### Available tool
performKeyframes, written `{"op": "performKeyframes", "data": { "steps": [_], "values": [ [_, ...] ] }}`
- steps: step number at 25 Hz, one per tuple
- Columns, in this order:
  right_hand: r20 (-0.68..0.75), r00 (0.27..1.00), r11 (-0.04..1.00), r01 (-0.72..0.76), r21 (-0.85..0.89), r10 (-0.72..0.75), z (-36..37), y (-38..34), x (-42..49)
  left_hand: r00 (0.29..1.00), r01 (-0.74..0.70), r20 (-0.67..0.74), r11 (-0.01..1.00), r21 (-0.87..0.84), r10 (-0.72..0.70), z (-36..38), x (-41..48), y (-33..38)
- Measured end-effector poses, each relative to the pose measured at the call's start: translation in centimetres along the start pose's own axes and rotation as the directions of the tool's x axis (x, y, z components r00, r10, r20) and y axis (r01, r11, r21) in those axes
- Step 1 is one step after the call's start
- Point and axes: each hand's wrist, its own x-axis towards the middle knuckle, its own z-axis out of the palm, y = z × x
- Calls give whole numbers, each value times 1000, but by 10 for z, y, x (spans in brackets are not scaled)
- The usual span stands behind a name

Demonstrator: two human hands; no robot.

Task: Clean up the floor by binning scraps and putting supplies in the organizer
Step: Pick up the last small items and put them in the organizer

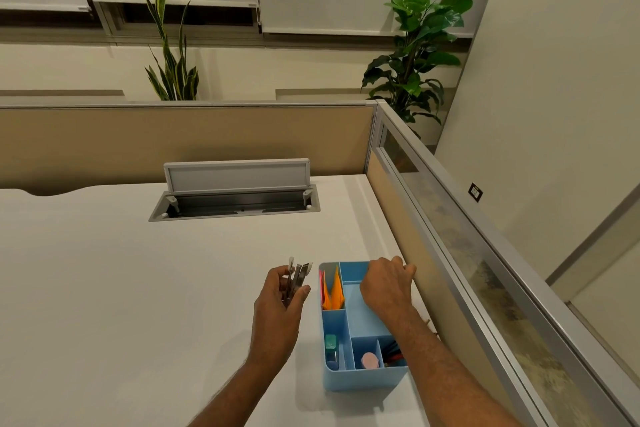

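Note:
A light blue organizer (367, 376) with several compartments stands on the white desk near its right edge. Orange and pink folded papers (333, 289) stick up in its far left compartment. A green-capped item (331, 343), a pink round item (370, 360) and dark pens (393, 354) sit in the near compartments. My left hand (282, 302) is just left of the organizer, shut on a small bundle of slim metal tools (295, 279) pointing upward. My right hand (384, 284) rests over the organizer's far right corner, fingers curled at its rim; what they hold is hidden.
The white desk (121, 288) has an open cable tray with a raised lid (235, 191) at the back. Tan partition panels (187, 139) wall the back and right sides. Two potted plants stand behind the partition.

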Motion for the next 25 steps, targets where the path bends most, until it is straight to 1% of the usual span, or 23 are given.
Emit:
{"op": "performKeyframes", "data": {
  "steps": [3, 5, 6, 7, 8, 9, 10, 11, 12, 13, 14, 15, 16, 19, 21, 23, 25],
  "values": [
    [14, 1000, 1000, 17, -8, -17, 0, 1, 1, 1000, 0, 6, 1000, 6, 0, 2, -1, 0],
    [20, 1000, 1000, 3, 14, -3, -5, 1, 1, 1000, -1, 12, 1000, 10, 1, 4, 0, 1],
    [-12, 1000, 998, -9, 58, 10, -7, 1, -1, 1000, 0, 17, 1000, 9, 0, 5, 1, 2],
    [-90, 995, 988, -23, 156, 37, -9, 1, -6, 1000, -1, 22, 1000, 6, 0, 6, 2, 2],
    [-177, 979, 948, -38, 316, 98, -13, -1, -12, 1000, -2, 25, 1000, 4, 2, 7, 3, 3],
    [-212, 960, 844, -44, 534, 184, -19, -4, -20, 1000, -6, 28, 1000, 3, 6, 9, 4, 5],
    [-171, 952, 662, -42, 748, 254, -24, -10, -29, 999, -12, 33, 1000, 4, 12, 10, 4, 6],
    [-75, 960, 460, -60, 886, 268, -29, -16, -38, 999, -21, 43, 1000, 6, 21, 11, 5, 7],
    [33, 975, 300, -100, 949, 221, -34, -24, -48, 998, -33, 58, 999, 6, 32, 13, 5, 9],
    [123, 982, 205, -151, 967, 143, -35, -30, -57, 996, -45, 76, 999, -4, 45, 15, 4, 11],
    [181, 981, 158, -190, 969, 65, -35, -35, -64, 993, -60, 97, 998, -22, 61, 16, 4, 12],
    [196, 981, 134, -196, 971, 13, -33, -38, -70, 990, -74, 117, 996, -42, 79, 18, 3, 14],
    [186, 983, 115, -184, 976, -5, -31, -39, -74, 987, -87, 133, 994, -58, 94, 20, 2, 16],
    [120, 992, 96, -123, 988, 37, -28, -35, -76, 972, -116, 194, 989, -88, 131, 24, -2, 21],
    [85, 996, 88, -88, 992, 39, -31, -32, -70, 962, -132, 227, 987, -87, 148, 27, -3, 23],
    [58, 997, 89, -61, 994, 41, -34, -30, -66, 961, -136, 234, 988, -76, 150, 30, -2, 24],
    [9, 997, 104, -18, 994, 80, -36, -26, -61, 960, -151, 233, 988, -43, 157, 32, 0, 26]
  ]
}}
